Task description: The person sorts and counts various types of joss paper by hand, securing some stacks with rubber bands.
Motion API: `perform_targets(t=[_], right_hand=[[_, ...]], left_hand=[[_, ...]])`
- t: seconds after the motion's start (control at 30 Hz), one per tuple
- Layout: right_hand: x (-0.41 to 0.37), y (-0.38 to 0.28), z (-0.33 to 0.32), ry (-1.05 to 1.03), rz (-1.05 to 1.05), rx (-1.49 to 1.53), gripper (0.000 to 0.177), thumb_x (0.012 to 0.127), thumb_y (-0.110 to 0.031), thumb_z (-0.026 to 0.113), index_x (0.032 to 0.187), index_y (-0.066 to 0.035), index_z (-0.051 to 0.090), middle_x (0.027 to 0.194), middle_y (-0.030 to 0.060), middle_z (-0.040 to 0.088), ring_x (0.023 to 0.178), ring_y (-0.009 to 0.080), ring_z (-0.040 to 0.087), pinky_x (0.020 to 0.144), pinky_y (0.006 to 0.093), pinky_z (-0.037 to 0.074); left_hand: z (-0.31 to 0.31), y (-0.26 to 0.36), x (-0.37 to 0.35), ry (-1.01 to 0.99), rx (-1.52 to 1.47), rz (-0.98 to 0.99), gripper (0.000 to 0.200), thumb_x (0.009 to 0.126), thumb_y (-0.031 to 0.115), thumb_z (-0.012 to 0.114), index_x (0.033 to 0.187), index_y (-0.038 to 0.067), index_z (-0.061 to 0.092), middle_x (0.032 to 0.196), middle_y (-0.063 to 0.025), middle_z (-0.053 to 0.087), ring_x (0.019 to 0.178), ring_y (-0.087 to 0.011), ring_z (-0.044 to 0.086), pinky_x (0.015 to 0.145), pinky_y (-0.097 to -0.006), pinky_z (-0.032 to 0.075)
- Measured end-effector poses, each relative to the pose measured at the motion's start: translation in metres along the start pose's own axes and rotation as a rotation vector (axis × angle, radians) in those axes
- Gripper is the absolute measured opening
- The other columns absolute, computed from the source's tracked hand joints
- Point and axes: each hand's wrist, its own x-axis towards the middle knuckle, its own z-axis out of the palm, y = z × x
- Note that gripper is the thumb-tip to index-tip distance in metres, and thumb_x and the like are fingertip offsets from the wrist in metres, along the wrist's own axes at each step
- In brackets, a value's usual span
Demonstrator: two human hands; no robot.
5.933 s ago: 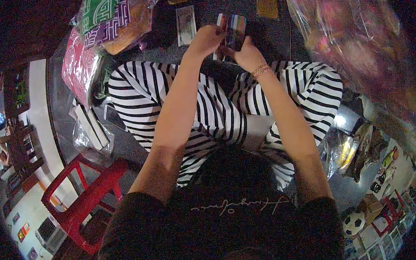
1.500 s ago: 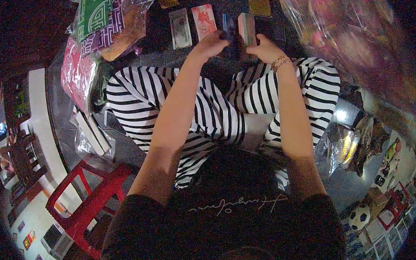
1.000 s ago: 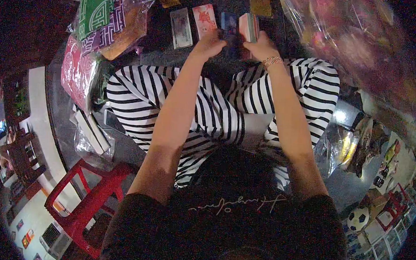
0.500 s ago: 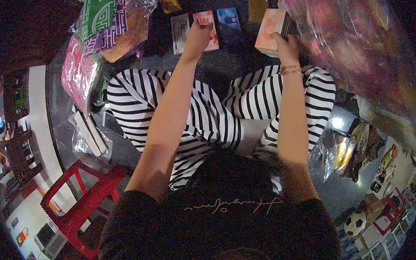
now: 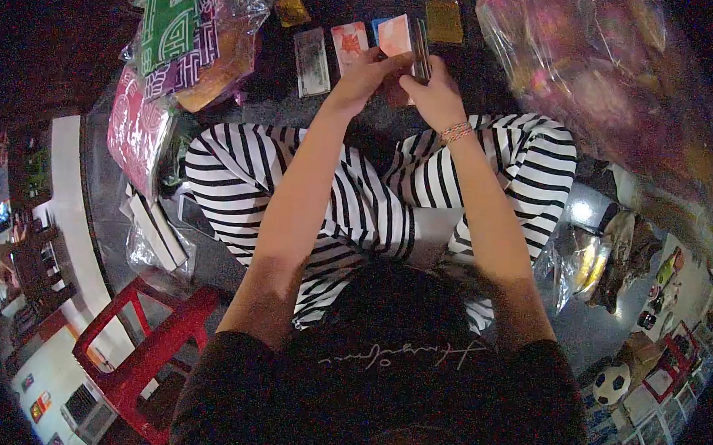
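Upper centre | your right hand (image 5: 437, 96) clamps the paper stack (image 5: 395, 36) | your left hand (image 5: 364, 82) touches it; whether pinching, cannot tell

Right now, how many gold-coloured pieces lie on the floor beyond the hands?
2: one just beyond the grey printed paper, the other beyond and right of the held pink-topped stack, near the large plastic bag. Any under that bag would be hidden.

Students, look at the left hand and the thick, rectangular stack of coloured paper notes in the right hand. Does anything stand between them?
Nothing visible does. In this view, the left hand overlaps the near left edge of the stack, while the right hand holds its near right side.
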Motion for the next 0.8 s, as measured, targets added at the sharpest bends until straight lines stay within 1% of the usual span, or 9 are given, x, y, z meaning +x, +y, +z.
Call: perform_targets(t=[0.1,0.17,0.27,0.37,0.47,0.57,0.6,0.67,0.8], right_hand=[[-0.004,-0.004,0.004,0.054,-0.056,-0.101,0.057,0.069,-0.034,0.061,0.112,-0.004,0.040,0.096,0.0201,0.057,0.090,0.0362,0.055,0.079,0.0418,0.043],[-0.007,-0.010,0.002,0.093,-0.093,-0.173,0.056,0.069,-0.033,0.061,0.112,-0.004,0.040,0.096,0.0202,0.057,0.089,0.0367,0.055,0.078,0.0427,0.044],[-0.010,-0.012,0.000,0.025,-0.118,-0.293,0.052,0.070,-0.030,0.060,0.111,-0.004,0.040,0.096,0.0201,0.057,0.088,0.0366,0.055,0.075,0.0443,0.045],[-0.012,-0.018,0.000,-0.059,-0.074,-0.338,0.048,0.071,-0.028,0.059,0.108,-0.005,0.040,0.094,0.0192,0.057,0.088,0.0355,0.056,0.073,0.0443,0.046],[-0.014,-0.020,0.000,-0.021,-0.084,-0.408,0.047,0.070,-0.027,0.058,0.107,-0.005,0.040,0.092,0.0195,0.057,0.086,0.0356,0.057,0.072,0.0440,0.047],[-0.011,-0.010,0.005,0.073,-0.157,-0.392,0.047,0.069,-0.026,0.059,0.105,-0.005,0.039,0.090,0.0205,0.057,0.086,0.0355,0.057,0.072,0.0441,0.047],[-0.009,-0.008,0.006,-0.012,-0.101,-0.434,0.048,0.068,-0.026,0.059,0.106,-0.005,0.039,0.089,0.0212,0.057,0.086,0.0356,0.057,0.072,0.0443,0.047],[-0.006,-0.003,0.009,-0.096,-0.046,-0.474,0.049,0.068,-0.026,0.060,0.107,-0.005,0.039,0.089,0.0218,0.057,0.087,0.0356,0.057,0.072,0.0445,0.047],[-0.001,0.009,0.012,-0.193,-0.025,-0.433,0.056,0.072,-0.029,0.055,0.117,-0.003,0.037,0.098,0.0243,0.056,0.092,0.0360,0.055,0.077,0.0434,0.045]], left_hand=[[-0.005,-0.009,0.006,0.016,-0.074,0.046,0.035,0.076,0.026,0.064,0.094,-0.003,0.056,0.089,-0.0080,0.059,0.078,-0.0135,0.056,0.068,-0.0258,0.044],[-0.005,-0.011,0.008,0.011,-0.006,0.205,0.037,0.075,0.027,0.065,0.093,-0.004,0.056,0.083,-0.0070,0.060,0.072,-0.0134,0.056,0.065,-0.0253,0.044],[-0.019,-0.022,0.015,0.085,0.183,0.067,0.036,0.075,0.025,0.066,0.092,-0.005,0.056,0.081,-0.0073,0.060,0.070,-0.0132,0.056,0.063,-0.0251,0.043],[-0.019,-0.020,0.012,-0.006,0.014,0.030,0.032,0.074,0.022,0.066,0.089,-0.005,0.057,0.078,-0.0073,0.060,0.070,-0.0123,0.055,0.062,-0.0244,0.042],[0.003,0.003,-0.010,0.170,-0.046,0.143,0.029,0.073,0.020,0.067,0.085,-0.005,0.058,0.075,-0.0068,0.060,0.067,-0.0115,0.055,0.059,-0.0240,0.042],[-0.015,-0.028,0.017,0.082,-0.027,0.217,0.022,0.072,0.016,0.067,0.081,-0.003,0.059,0.073,-0.0056,0.059,0.065,-0.0111,0.055,0.057,-0.0236,0.042],[-0.019,-0.033,0.021,0.082,-0.028,0.215,0.022,0.072,0.016,0.067,0.081,-0.003,0.059,0.073,-0.0056,0.059,0.065,-0.0111,0.055,0.057,-0.0236,0.042],[-0.027,-0.042,0.027,0.071,0.382,0.011,0.029,0.073,0.025,0.065,0.092,0.004,0.057,0.074,0.0001,0.054,0.063,-0.0090,0.049,0.053,-0.0242,0.038],[-0.024,-0.040,0.017,0.071,0.277,0.072,0.031,0.073,0.024,0.066,0.096,0.006,0.055,0.070,0.0011,0.053,0.059,-0.0077,0.046,0.047,-0.0231,0.032]])
